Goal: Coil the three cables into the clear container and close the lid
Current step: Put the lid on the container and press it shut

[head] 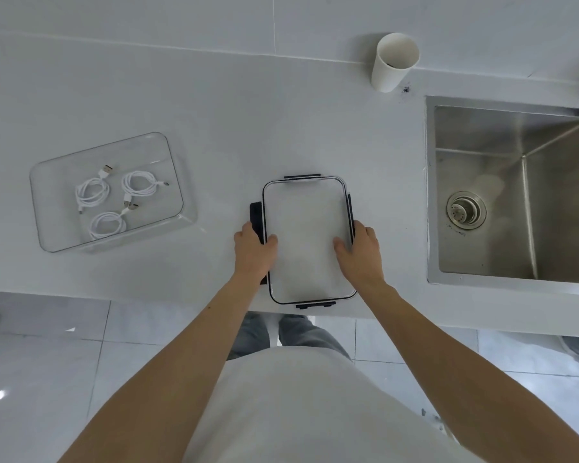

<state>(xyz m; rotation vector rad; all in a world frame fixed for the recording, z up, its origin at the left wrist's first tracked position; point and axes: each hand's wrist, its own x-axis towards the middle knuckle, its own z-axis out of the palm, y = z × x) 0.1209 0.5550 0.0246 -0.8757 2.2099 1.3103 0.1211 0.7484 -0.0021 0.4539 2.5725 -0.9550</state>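
The clear container (47,228) stands open on the left of the white counter. Three white coiled cables lie apart on its floor: one (92,193) at the left, one (138,183) at the back right, one (107,224) at the front. The clear lid (306,228) with black clip flaps lies near the counter's front edge, well right of the container. My left hand (253,252) grips the lid's left side, thumb on top, fingers over the black flap. My right hand (360,250) grips the right side the same way.
A white paper cup (393,63) stands at the back right. A steel sink (515,195) is sunk into the counter right of the lid. The counter's front edge runs just below the lid, with tiled floor beneath.
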